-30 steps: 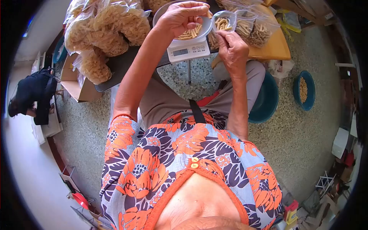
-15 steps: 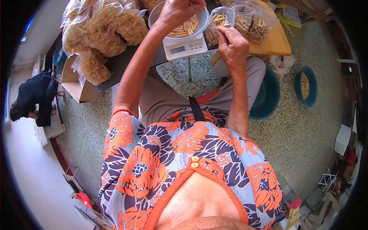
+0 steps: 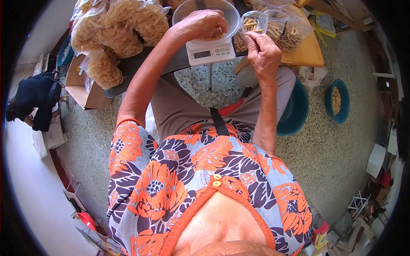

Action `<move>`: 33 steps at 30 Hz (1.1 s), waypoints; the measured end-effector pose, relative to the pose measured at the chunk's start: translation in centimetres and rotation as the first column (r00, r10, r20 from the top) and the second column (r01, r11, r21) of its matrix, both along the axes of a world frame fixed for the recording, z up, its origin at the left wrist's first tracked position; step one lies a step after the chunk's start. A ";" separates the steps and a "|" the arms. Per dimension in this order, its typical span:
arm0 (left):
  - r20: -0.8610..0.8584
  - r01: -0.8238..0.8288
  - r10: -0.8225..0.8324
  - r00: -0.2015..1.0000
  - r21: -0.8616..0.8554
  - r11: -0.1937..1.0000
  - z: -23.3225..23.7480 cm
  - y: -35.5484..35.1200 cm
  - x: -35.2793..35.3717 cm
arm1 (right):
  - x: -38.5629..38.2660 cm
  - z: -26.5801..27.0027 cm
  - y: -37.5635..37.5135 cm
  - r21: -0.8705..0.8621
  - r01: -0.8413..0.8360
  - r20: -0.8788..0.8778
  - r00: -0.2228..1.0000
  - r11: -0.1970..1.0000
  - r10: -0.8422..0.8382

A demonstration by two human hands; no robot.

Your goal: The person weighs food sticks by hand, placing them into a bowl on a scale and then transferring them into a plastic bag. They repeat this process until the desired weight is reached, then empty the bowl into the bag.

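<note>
My left hand is inside the clear plastic bowl, its fingers curled round some short tan sticks. The bowl rests on a white digital kitchen scale, whose display figures are too small to read. To the right of the bowl, my right hand pinches the lower edge of a small clear plastic bag. Short tan sticks lie in that bag. Most of the bowl's contents are hidden behind my left hand.
More filled bags of sticks lie on the yellow wooden surface. Large bags of pale, flat pieces are piled at the left of the dark table. Teal basins stand on the floor at right. A person in dark clothes is far left.
My left hand has come down from above the bowl into it, fingers now among the sticks. The right hand still pinches the small bag.
</note>
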State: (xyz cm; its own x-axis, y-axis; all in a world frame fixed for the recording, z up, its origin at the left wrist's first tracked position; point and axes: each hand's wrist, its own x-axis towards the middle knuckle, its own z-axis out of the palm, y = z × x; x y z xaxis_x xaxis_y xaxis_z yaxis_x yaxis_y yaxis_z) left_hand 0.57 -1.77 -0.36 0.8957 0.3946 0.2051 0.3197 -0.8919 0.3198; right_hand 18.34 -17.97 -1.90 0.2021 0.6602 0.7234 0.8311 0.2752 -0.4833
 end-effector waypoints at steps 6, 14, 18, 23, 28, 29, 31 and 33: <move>-0.049 -0.016 0.021 0.999 0.092 0.996 0.3 0.1 0.3 | -0.1 0.0 0.0 -0.001 0.016 0.025 1.000 1.000 -0.016; 0.042 -0.015 0.013 0.999 0.055 0.998 -0.2 0.8 0.5 | -0.3 0.3 -0.1 -0.012 0.009 0.011 1.000 1.000 -0.008; 0.280 0.043 0.052 0.959 -0.324 0.945 -0.2 1.8 0.6 | -0.1 0.0 0.1 0.000 0.008 0.012 1.000 1.000 -0.008; 0.361 0.189 0.297 0.884 -0.857 0.479 1.4 1.3 -0.7 | -0.1 -0.4 0.3 0.012 -0.009 0.010 1.000 1.000 0.009; 0.320 0.471 0.535 0.782 -0.866 -0.171 1.8 0.7 0.1 | -0.2 -0.3 0.3 0.013 -0.013 -0.010 1.000 1.000 0.013; 0.319 0.489 0.541 0.778 -0.848 -0.203 1.8 0.6 0.4 | -0.2 -0.4 0.3 0.015 -0.022 -0.015 1.000 1.000 0.022; 0.335 0.475 0.547 0.767 -0.870 -0.133 2.1 -0.1 1.4 | -0.1 -0.3 0.3 0.017 -0.023 -0.021 0.999 1.000 0.024; 0.354 0.460 0.550 0.756 -0.886 -0.063 2.5 -0.7 2.4 | -0.1 -0.3 0.2 0.020 -0.024 -0.027 0.999 1.000 0.025</move>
State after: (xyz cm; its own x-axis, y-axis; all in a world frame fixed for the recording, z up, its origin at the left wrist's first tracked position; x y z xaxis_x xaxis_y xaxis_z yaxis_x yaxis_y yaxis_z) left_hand 3.00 -2.49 2.14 0.7636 0.6387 -0.0945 -0.3170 0.4984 0.8069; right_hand 18.24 -17.82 -2.22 0.2058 0.6511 0.7306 0.8107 0.3047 -0.4999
